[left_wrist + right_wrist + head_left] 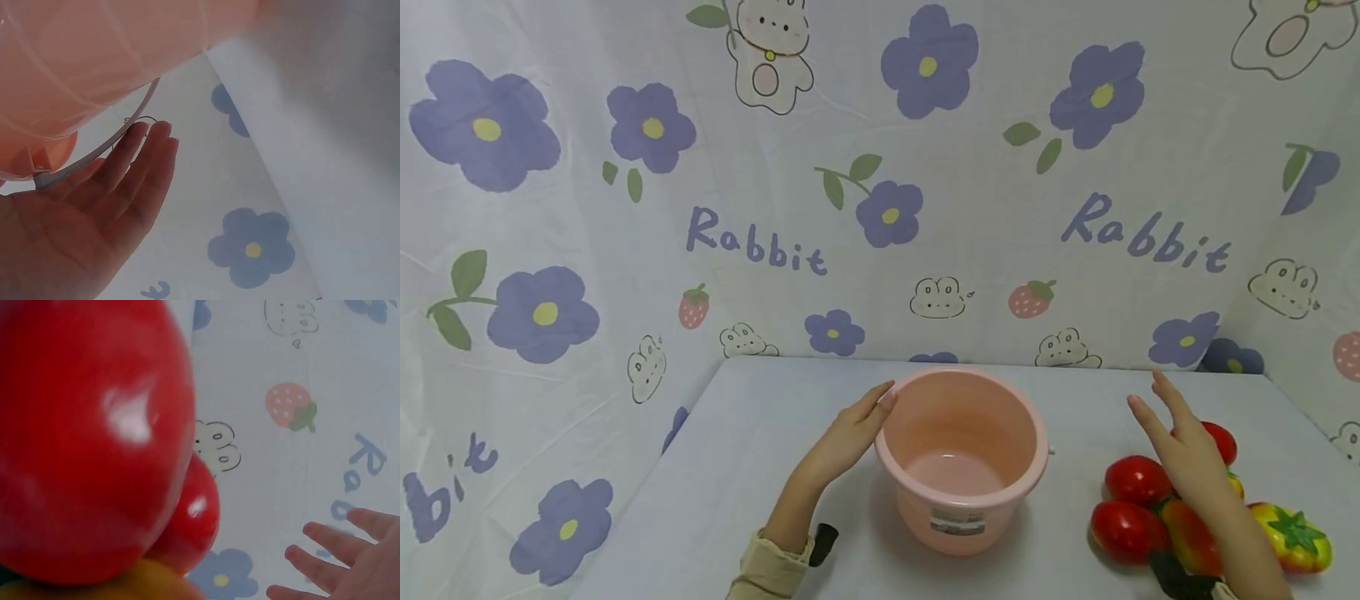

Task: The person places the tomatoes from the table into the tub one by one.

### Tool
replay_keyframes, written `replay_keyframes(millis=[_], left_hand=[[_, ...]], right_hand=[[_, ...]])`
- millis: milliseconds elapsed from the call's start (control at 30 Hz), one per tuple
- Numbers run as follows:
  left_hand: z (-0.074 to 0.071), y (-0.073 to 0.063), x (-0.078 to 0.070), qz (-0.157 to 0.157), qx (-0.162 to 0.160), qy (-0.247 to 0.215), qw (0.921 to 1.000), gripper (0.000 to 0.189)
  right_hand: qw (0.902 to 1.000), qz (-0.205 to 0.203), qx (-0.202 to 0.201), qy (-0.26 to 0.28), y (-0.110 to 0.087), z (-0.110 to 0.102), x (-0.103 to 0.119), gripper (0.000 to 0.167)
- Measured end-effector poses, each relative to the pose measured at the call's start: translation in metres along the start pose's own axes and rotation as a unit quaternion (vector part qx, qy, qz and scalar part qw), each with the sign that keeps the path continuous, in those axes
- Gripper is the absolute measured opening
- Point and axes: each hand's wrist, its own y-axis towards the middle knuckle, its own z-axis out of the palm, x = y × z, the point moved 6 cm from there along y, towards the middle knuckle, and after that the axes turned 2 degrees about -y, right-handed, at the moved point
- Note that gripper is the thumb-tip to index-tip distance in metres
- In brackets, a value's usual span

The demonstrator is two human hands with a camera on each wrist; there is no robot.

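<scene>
A pink plastic bucket point(962, 500) stands upright at mid-table, with nothing visible inside. My left hand point(848, 437) rests against its left rim, thumb near the edge. In the left wrist view the fingers point(150, 178) of that hand extend fairly straight beside the bucket's thin handle point(94, 153). My right hand point(1193, 458) hovers over a cluster of glossy tomato-like fruits, its fingers spread and holding nothing. Red fruits point(1127, 532) lie left of it, and a yellow-red one with a green star-shaped top point(1296, 537) lies to the right. The forearm hides part of the cluster.
The white tabletop point(700, 500) runs back to a hanging cloth point(970, 317) printed with purple flowers, rabbits and strawberries. More of the cloth closes off the left and right sides. A label point(957, 522) is on the bucket's front.
</scene>
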Motion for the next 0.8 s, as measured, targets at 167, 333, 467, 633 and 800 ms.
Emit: replay_keyframes(millis=[167,333,467,633,800], left_hand=[[0.002,-0.001,0.001,0.003,0.009,-0.021,0.9997,0.066],[0.002,-0.001,0.002,0.005,0.017,-0.033,0.9993,0.065],[0.002,0.000,0.004,0.009,0.017,-0.034,0.9992,0.062],[0.002,0.000,0.005,0.015,0.019,-0.035,0.9991,0.059],[0.002,0.000,0.002,0.016,0.021,-0.033,0.9991,0.057]], right_hand=[[0.9996,0.025,-0.013,0.007,-0.001,-0.007,-0.021,0.077],[0.9982,0.044,-0.028,0.028,-0.004,-0.012,-0.040,0.079],[0.9958,0.078,-0.030,0.037,-0.008,-0.018,-0.056,0.082],[0.9903,0.127,-0.042,0.038,-0.014,-0.026,-0.072,0.084],[0.9787,0.184,-0.076,0.049,-0.021,-0.031,-0.093,0.084]])
